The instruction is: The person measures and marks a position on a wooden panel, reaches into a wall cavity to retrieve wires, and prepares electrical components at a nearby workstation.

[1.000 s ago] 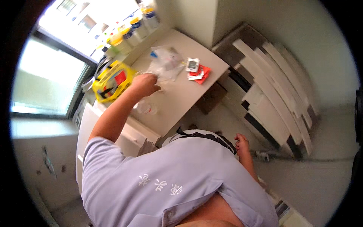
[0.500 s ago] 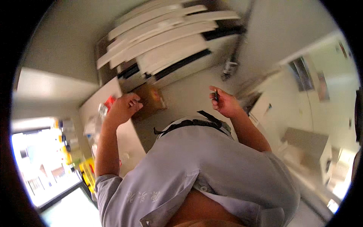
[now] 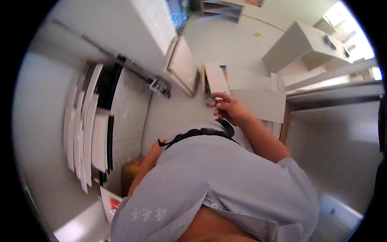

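My right hand (image 3: 227, 108) is in front of my waist with its fingers curled. A small dark object (image 3: 210, 101) shows at its fingertips, too small and blurred to name. Beyond that hand, white boards (image 3: 217, 78) stand upright on the floor, and I cannot tell whether it touches them. My left hand (image 3: 162, 142) hangs low beside my left hip, near the black waist strap (image 3: 201, 132). My clothing covers most of it, so its fingers are hidden.
White and black panels (image 3: 86, 125) lean in a stack at left. A pale panel (image 3: 181, 66) leans against the wall end. At right are a white cabinet box (image 3: 288, 48) and a large grey panel (image 3: 330, 141). A cardboard box (image 3: 128, 173) sits by my left arm.
My body has turned to the right, so the panel stack is now at left. My left hand has dropped to my side. My right hand has moved slightly left across my front.
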The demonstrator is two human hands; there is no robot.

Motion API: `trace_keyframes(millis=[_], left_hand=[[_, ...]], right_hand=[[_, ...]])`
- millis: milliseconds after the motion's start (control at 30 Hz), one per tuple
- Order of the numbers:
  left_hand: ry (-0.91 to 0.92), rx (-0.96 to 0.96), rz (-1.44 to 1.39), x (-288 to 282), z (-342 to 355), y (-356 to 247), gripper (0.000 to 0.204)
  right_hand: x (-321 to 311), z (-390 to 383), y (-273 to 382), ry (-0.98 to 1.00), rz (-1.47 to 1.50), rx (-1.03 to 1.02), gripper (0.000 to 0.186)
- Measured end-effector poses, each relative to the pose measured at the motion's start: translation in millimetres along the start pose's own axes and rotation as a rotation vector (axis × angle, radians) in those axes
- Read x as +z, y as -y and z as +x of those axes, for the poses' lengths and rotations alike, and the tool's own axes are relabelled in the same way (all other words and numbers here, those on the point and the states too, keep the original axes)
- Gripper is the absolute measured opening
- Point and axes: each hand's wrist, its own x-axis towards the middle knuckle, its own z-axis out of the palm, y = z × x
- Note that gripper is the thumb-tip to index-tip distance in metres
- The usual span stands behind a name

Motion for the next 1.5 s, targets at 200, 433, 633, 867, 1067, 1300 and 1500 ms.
trace_keyframes(millis=[200, 433, 633, 867, 1067, 1300, 1500], left_hand=[[0.385, -0.140, 0.037, 6.5, 77.8, -25.4, 0.020], [0.543, -0.145, 0.119, -33.1, 192.5, -55.3, 0.021], [0.567, -0.097, 0.152, -62.2, 295.6, -78.5, 0.021], [0.586, -0.077, 0.194, -72.1, 402.5, -115.0, 0.022], [0.589, -0.054, 0.207, -38.2, 521.5, -173.3, 0.022], [0.541, -0.068, 0.214, 19.0, 684.5, -241.0, 0.022], [0.515, -0.182, 0.245, 33.2, 806.8, -321.3, 0.023]], right_hand=[[-123.8, -51.4, -44.4, -0.555, 0.281, -0.095, 0.043], [-162.1, -48.3, -71.1, -0.751, 0.459, -0.071, 0.036], [-175.8, 9.2, -29.2, -0.845, 0.545, -0.170, 0.032], [-184.5, 39.8, 59.4, -1.005, 0.311, -0.364, 0.033], [-245.2, 77.7, 117.3, -1.094, 0.250, -0.425, 0.035], [-391.0, 130.2, 246.4, -1.232, -0.082, -0.504, 0.036], [-622.0, 178.2, 425.7, -1.464, -0.626, -0.592, 0.037]])
